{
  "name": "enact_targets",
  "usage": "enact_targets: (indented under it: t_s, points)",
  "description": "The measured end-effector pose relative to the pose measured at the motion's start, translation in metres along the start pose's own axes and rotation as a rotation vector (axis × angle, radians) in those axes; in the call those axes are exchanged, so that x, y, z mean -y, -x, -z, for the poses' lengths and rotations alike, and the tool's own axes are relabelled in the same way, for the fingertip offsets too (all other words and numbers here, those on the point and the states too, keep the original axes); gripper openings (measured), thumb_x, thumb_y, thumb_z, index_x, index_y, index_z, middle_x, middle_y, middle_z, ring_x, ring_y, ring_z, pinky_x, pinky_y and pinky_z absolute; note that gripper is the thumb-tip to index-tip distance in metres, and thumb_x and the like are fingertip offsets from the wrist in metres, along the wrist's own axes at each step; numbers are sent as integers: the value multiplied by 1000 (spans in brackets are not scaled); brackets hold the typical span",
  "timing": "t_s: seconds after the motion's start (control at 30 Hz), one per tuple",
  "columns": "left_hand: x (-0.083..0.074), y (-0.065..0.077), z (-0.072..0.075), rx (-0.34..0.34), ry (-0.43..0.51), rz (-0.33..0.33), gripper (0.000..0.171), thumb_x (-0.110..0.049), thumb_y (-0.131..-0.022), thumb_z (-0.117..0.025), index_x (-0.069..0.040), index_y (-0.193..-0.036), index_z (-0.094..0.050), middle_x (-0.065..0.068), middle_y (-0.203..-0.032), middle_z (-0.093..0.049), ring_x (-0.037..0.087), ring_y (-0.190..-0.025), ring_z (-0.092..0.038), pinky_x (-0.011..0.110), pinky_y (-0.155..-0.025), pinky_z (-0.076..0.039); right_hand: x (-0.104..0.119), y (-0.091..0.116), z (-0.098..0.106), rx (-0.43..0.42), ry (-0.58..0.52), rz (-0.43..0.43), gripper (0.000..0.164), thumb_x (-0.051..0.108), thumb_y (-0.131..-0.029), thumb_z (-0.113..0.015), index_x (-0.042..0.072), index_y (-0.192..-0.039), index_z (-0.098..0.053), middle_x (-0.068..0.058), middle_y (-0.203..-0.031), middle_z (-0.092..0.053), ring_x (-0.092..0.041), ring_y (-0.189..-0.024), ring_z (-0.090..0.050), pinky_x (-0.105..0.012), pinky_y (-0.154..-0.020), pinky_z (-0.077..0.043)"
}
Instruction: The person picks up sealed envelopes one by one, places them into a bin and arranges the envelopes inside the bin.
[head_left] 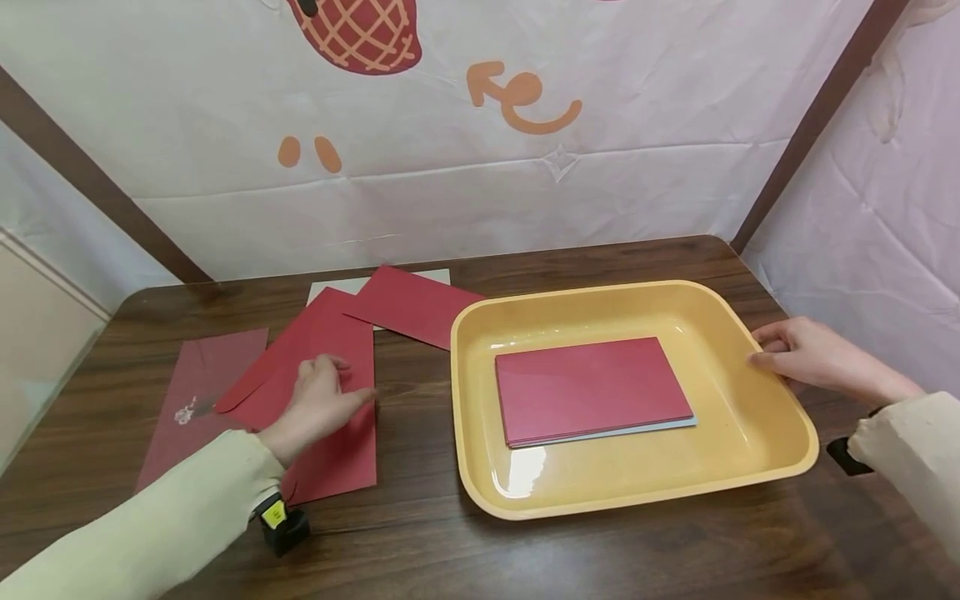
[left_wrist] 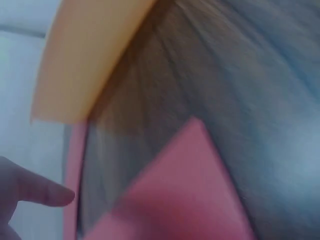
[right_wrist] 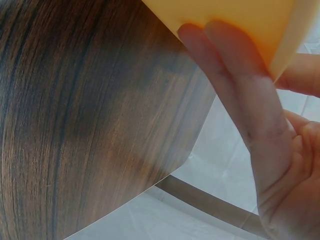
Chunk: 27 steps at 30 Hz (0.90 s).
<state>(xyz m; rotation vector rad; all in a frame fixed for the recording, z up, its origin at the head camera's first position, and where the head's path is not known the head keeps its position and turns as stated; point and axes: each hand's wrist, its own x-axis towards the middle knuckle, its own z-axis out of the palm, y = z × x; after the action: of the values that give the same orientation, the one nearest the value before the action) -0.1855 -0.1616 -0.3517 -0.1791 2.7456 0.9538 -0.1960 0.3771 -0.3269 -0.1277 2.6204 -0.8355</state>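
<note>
My right hand (head_left: pixel 806 354) grips the right rim of a yellow plastic tray (head_left: pixel 637 487), thumb at the inner side. Fingers (right_wrist: pixel 240 70) press against the tray's outer wall in the right wrist view. A neat stack of red envelopes (head_left: pixel 592 387) lies inside the tray, with a pale blue one showing at its lower edge. Over a bright red envelope (head_left: pixel 352 450) on the table's left side is my left hand (head_left: pixel 318 400), its fingers loosely bent and nothing between them. The blurred left wrist view shows one extended digit and a red envelope corner (left_wrist: pixel 195 165).
Left of the tray, a darker red envelope with a white print (head_left: pixel 225 358), another red envelope (head_left: pixel 412 304) and a whitish one (head_left: pixel 431 277) lie spread and overlapping. The wooden table (head_left: pixel 420 533) ends at a patterned cloth backdrop (head_left: pixel 465 200).
</note>
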Motion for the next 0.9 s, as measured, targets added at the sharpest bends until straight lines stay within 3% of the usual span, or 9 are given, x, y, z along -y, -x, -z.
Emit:
enact_targets:
  t_s: [0.13, 0.3, 0.57, 0.7, 0.9]
  points:
    - [17, 4, 0, -31, -59, 18, 70, -26, -87, -64, 15, -130, -26, 33, -124, -25, 46, -115, -25, 54, -90, -38, 0, 1, 1, -3, 15, -2, 44, 12, -95, -54, -20, -123, -47, -18, -93, -72, -11, -69, -69, -30, -61, -57]
    - [31, 7, -1, -73, -119, -9, 85, -34, -84, -66, 20, -132, -21, 38, -127, -24, 50, -116, -22, 61, -94, -31, 1, 0, 0, -5, 5, -3, 44, 11, -94, -55, -21, -123, -46, -20, -95, -72, -11, -71, -69, -31, -61, -57]
    - [44, 7, -9, -29, -226, -7, 120, -58, -79, -66, 26, -138, -3, 44, -145, -1, 61, -129, -7, 71, -101, -19, 1, 0, -2, -5, -5, -2, 45, 12, -94, -55, -21, -124, -46, -20, -94, -72, -11, -70, -69, -31, -61, -57]
    - [44, 6, -10, -2, -210, -11, 118, -50, -80, -67, 27, -138, 1, 44, -146, 7, 60, -131, -2, 72, -103, -16, 1, 0, -1, -3, 1, -3, 46, 12, -95, -54, -21, -124, -45, -20, -95, -72, -11, -70, -69, -30, -61, -57]
    - [43, 5, -5, 52, -211, -37, 110, -39, -80, -68, 26, -138, -1, 44, -147, 6, 60, -134, 0, 70, -106, -13, 2, 1, -1, -2, 2, -5, 45, 13, -95, -54, -20, -124, -46, -18, -94, -72, -11, -70, -69, -30, -61, -57]
